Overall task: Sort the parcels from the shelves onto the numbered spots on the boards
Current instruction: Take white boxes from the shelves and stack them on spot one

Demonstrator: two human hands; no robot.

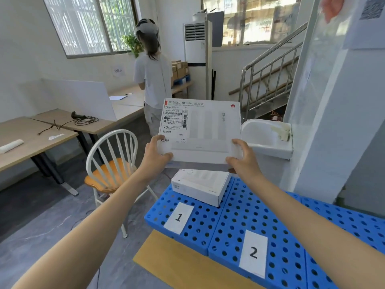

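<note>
I hold a flat white parcel (205,130) with a shipping label on its top, up in front of me above the far end of the blue boards. My left hand (156,156) grips its near left corner, thumb on top. My right hand (241,157) grips its near right corner the same way. Below it a second white parcel (201,186) lies on the blue perforated board (200,224) behind the paper label "1" (179,217). The neighbouring board (235,217) carries the label "2" (253,253) with no parcel on it.
A white chair with an orange seat (110,165) stands left of the boards. A person (153,80) stands with their back to me at wooden desks (41,132). A white basin (268,138) sits right of the parcel, a pillar (337,101) beyond it. Stairs rise at the back.
</note>
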